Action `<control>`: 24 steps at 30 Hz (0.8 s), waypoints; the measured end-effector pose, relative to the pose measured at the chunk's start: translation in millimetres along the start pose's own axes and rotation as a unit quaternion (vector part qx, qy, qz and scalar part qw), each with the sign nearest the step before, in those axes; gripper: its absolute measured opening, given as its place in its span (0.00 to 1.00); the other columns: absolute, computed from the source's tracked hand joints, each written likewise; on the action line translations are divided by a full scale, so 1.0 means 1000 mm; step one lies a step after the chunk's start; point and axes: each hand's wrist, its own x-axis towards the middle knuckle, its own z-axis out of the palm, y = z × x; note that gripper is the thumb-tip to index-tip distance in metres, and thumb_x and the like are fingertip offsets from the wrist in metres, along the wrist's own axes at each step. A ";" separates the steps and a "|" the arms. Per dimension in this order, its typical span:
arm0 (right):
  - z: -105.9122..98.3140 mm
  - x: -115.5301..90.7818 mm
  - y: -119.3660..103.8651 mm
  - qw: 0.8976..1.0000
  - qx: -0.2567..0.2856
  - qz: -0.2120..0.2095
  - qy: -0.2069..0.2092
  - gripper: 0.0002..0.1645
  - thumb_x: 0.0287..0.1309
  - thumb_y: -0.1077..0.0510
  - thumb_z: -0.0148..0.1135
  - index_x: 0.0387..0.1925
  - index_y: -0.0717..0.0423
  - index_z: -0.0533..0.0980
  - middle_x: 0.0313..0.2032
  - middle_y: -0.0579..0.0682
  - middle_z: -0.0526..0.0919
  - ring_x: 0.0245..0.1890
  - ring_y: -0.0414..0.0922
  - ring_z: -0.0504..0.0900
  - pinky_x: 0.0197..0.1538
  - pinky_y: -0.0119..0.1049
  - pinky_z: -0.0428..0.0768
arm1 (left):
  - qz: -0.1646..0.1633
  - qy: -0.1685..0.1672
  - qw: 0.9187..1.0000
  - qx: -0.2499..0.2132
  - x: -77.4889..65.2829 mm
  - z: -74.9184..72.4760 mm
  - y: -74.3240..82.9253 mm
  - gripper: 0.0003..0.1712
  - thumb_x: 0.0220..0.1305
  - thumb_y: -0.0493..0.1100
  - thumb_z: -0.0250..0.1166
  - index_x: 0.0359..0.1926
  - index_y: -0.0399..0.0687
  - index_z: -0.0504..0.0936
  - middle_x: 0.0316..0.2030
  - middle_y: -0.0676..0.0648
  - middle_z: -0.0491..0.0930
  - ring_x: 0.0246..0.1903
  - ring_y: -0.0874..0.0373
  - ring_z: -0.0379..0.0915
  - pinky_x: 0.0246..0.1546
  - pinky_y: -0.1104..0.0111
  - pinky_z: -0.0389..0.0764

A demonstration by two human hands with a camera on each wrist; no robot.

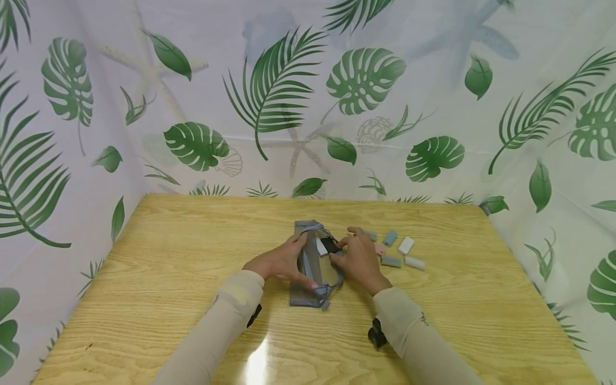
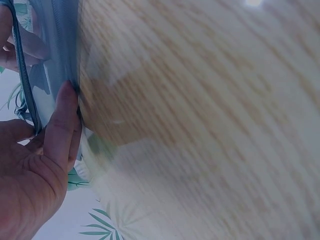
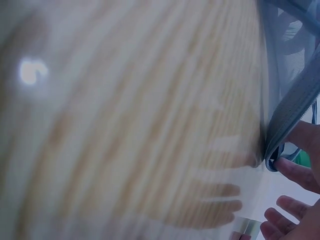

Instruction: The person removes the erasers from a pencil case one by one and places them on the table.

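Note:
A grey-blue mesh zip pouch (image 1: 297, 297) stands near the middle of the wooden table, its mouth spread. My left hand (image 1: 284, 262) grips it, the thumb at the near end and the fingers at the far end. In the left wrist view, the fingers of the left hand (image 2: 47, 150) lie along the mesh side. My right hand (image 1: 361, 259) pinches a small black block (image 1: 330, 245) at the pouch mouth. Inside, a white block (image 1: 321, 247) lies beside it. In the right wrist view, the right hand (image 3: 300, 170) has its fingertips at the zip rim (image 3: 295, 100).
Just right of the right hand lie several small pieces: a blue one (image 1: 390, 238), a white block (image 1: 406, 245), a pink one (image 1: 379, 249), a grey-green one (image 1: 391, 261) and a white roll (image 1: 415, 262). A leaf-print cloth (image 1: 298, 107) hangs behind the table (image 1: 192, 240).

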 end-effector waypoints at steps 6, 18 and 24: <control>0.000 0.001 0.000 1.000 -0.002 0.004 -0.001 0.19 0.48 0.51 0.82 0.33 0.64 0.88 0.59 0.67 0.78 0.60 0.62 0.75 0.62 0.58 0.73 | 0.001 -0.001 1.000 0.002 -0.001 -0.001 0.001 0.74 0.52 0.63 0.78 0.82 0.44 0.37 0.80 0.36 0.37 0.77 0.41 0.42 0.71 0.48 0.60; 0.001 0.000 0.000 0.999 0.045 0.001 0.015 0.15 0.50 0.55 0.80 0.31 0.65 0.87 0.58 0.68 0.78 0.60 0.62 0.75 0.62 0.59 0.73 | -0.006 -0.007 1.000 0.009 0.001 -0.001 -0.001 0.75 0.52 0.65 0.77 0.82 0.48 0.35 0.80 0.38 0.35 0.78 0.43 0.39 0.72 0.48 0.59; -0.003 -0.003 0.000 0.997 0.080 0.011 0.010 0.15 0.51 0.56 0.79 0.33 0.66 0.87 0.60 0.68 0.76 0.62 0.63 0.73 0.63 0.60 0.72 | -0.004 -0.006 1.000 0.007 0.001 0.000 0.000 0.74 0.52 0.65 0.77 0.82 0.48 0.35 0.80 0.38 0.35 0.78 0.42 0.39 0.72 0.48 0.59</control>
